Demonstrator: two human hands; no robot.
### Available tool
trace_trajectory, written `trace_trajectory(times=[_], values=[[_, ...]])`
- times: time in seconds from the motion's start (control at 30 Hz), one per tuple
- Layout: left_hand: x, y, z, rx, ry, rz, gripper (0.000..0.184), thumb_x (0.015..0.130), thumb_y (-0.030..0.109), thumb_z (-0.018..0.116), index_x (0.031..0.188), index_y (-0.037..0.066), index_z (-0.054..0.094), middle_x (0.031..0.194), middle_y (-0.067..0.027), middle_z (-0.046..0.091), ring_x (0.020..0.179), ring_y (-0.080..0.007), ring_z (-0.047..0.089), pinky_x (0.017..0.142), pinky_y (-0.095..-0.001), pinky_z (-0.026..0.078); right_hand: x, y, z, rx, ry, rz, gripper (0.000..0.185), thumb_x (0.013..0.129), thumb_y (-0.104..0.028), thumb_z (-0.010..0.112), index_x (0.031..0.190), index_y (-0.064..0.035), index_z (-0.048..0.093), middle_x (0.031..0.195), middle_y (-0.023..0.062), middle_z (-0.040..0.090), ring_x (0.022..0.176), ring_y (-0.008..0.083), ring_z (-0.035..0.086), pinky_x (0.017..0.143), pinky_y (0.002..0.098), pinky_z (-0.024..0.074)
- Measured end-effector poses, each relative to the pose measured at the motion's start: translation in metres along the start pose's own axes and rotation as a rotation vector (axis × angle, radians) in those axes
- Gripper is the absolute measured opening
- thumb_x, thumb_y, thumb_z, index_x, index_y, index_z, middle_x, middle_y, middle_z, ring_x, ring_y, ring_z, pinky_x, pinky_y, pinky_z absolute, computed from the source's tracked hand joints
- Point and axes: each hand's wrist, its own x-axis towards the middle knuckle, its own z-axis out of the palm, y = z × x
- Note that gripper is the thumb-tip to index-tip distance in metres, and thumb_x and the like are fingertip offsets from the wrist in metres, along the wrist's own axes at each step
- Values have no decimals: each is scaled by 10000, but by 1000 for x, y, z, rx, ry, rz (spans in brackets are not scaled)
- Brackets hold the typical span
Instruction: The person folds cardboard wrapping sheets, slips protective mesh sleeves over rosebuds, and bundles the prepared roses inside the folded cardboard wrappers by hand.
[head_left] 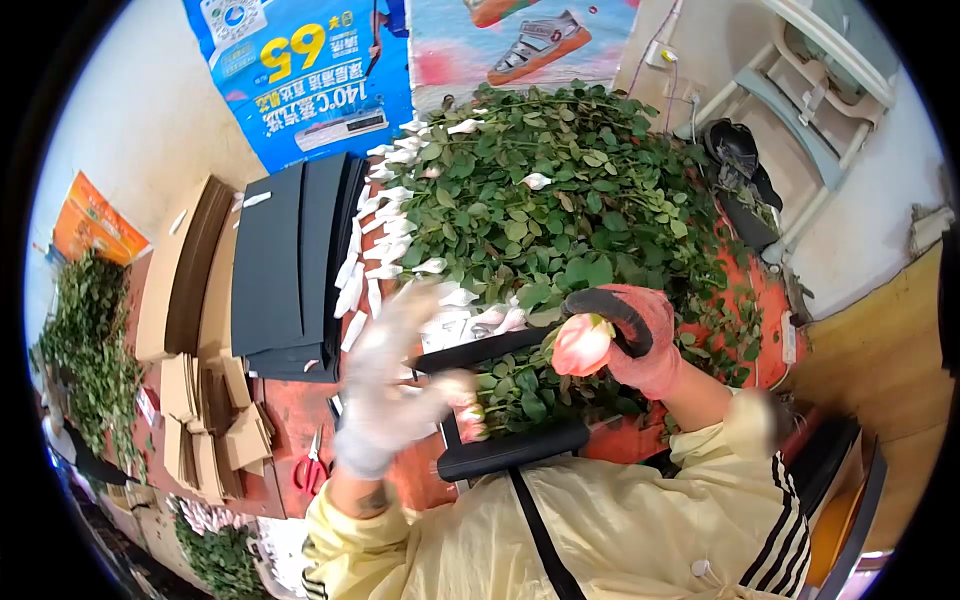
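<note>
My right hand (640, 335), in a red and dark grey glove, is closed round a pink rose (580, 345) just below its bloom. The rose's stem is hidden behind the glove. My left hand (385, 390), in a whitish glove, is blurred by motion, but its thumb and fingers show apart with nothing visible between them. Between my hands is a black padded holder (515, 452) with leafy stems and a few pink blooms (470, 420) in it. White-sleeved rosebuds (390, 245) on leafy stems lie beyond, in a large heap (560, 200).
Black sheets (280, 260) and brown cardboard (182, 270) lie left on the red table (300, 400). Small folded cardboard pieces (205, 425) and red-handled scissors (311, 468) are nearer me. More greenery (90, 340) stands far left; a folded high chair (790, 110) is at right.
</note>
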Motion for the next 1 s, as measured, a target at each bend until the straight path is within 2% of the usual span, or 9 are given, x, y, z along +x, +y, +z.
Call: trace_trajectory(times=[0.03, 0.1, 0.13, 0.37, 0.5, 0.6, 0.73, 0.83, 1.0], values=[[10, 5, 12, 47, -80, 229, 581, 664, 194, 742, 1182, 25, 541, 1158, -160, 559, 998, -280, 578, 840, -361, 473, 3, -4, 0, 2, -12, -11, 334, 624, -138, 622, 941, -35, 635, 892, 100, 657, 783, 275, 634, 713, 344, 491], [26, 20, 39, -68, -131, 345, 503, 662, 190, 743, 1108, 24, 578, 1084, -163, 583, 937, -315, 585, 791, -369, 486, 11, -11, -2, 85, 5, -31, 316, 679, -205, 647, 937, -24, 632, 867, 114, 657, 735, 295, 639, 655, 342, 511], [28, 29, 48, -109, -103, 314, 483, 626, 184, 765, 1050, 16, 605, 1025, -158, 608, 889, -309, 597, 774, -364, 481, 8, -14, -3, 130, 20, -2, 368, 624, -55, 595, 988, -69, 646, 895, 104, 644, 776, 294, 627, 683, 365, 501], [32, 46, 67, -167, -46, 243, 407, 587, 176, 781, 945, 32, 649, 880, -118, 641, 770, -286, 604, 702, -348, 470, -34, -4, -1, 83, 64, 91, 461, 596, -33, 650, 1053, -4, 603, 952, 120, 648, 793, 286, 644, 720, 358, 498], [26, 40, 60, -194, -59, 193, 421, 591, 158, 754, 971, 20, 639, 886, -129, 639, 801, -281, 608, 741, -360, 471, -5, -30, -11, 463, 44, 201, 498, 572, -23, 661, 1067, -42, 614, 1030, 105, 627, 919, 261, 590, 810, 341, 440], [22, 38, 48, -156, -21, 226, 424, 615, 142, 746, 1002, 14, 628, 921, -145, 634, 834, -304, 611, 754, -369, 478, -13, -22, -11, 20, 19, 26, 444, 599, -78, 646, 1042, -101, 643, 1043, 79, 626, 957, 246, 574, 814, 336, 409], [19, 43, 34, -52, 69, 294, 385, 607, 98, 721, 969, 8, 629, 963, -165, 624, 890, -319, 606, 771, -376, 480, -14, -21, -6, 15, 38, 53, 459, 598, -90, 647, 1056, -115, 643, 1049, 69, 628, 973, 233, 566, 800, 338, 403], [21, 44, 28, 34, 94, 322, 341, 577, 58, 692, 909, 3, 636, 937, -164, 621, 865, -312, 604, 753, -373, 480, -8, -22, -3, -55, 25, 12, 365, 618, -123, 591, 971, -59, 656, 861, 81, 662, 771, 275, 630, 658, 340, 472], [19, 36, 29, 5, 38, 333, 255, 613, 21, 665, 865, 1, 638, 905, -157, 619, 819, -283, 603, 697, -352, 473, -6, -23, 0, -26, -3, 7, 400, 598, -110, 594, 991, -63, 651, 869, 81, 662, 770, 274, 630, 665, 352, 479]])
